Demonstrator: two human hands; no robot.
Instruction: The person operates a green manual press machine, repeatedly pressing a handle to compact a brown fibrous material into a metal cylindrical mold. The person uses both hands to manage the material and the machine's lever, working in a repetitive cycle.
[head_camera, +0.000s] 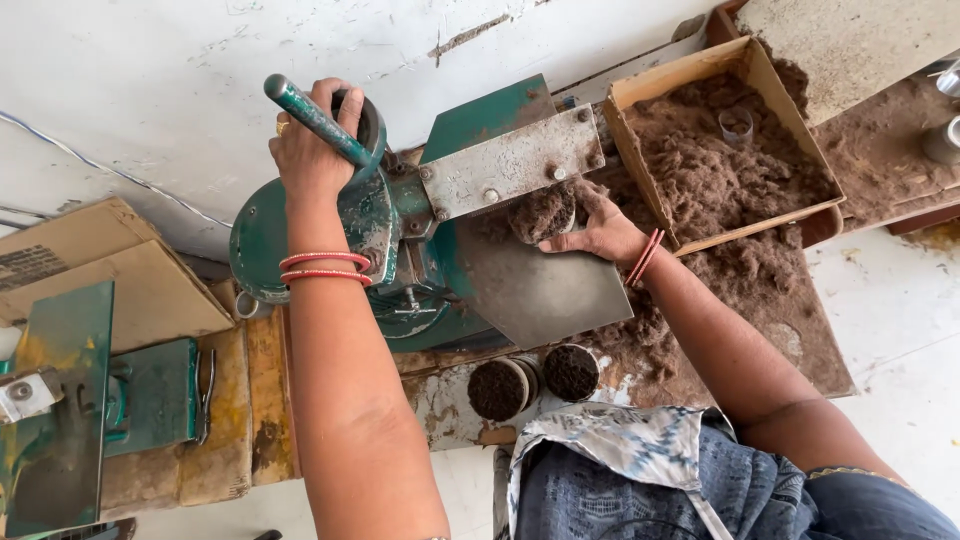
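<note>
Two bare hands work at a green hand-cranked machine that stands on a stained wooden worktop; the left hand is closed round the green crank handle at the top of the machine, the fingers wrapped over it and the thumb side toward the wall, with red and white bangles on the wrist below; the right hand lies at the machine's mouth, beneath a bolted grey metal plate, its fingers curled loosely about a clump of brown fibrous material and pressing on it, so the hand is partly closed on the clump rather than clenched; a pair of red bangles sits on that wrist too; a flat grey metal chute slopes out from under the clump toward the person; just beside the right hand, farther from the person, an open cardboard box holds more of the same brown fibre, with a small clear cup sunk in it; loose fibre lies scattered over the board around the box and under the forearm; two small round cups packed with dark fibre rest side by side on the worktop near the chute's lower edge; a second green metal device stands well apart at the left, next to folded cardboard; the person's patterned blue cloth fills the lower edge.
</note>
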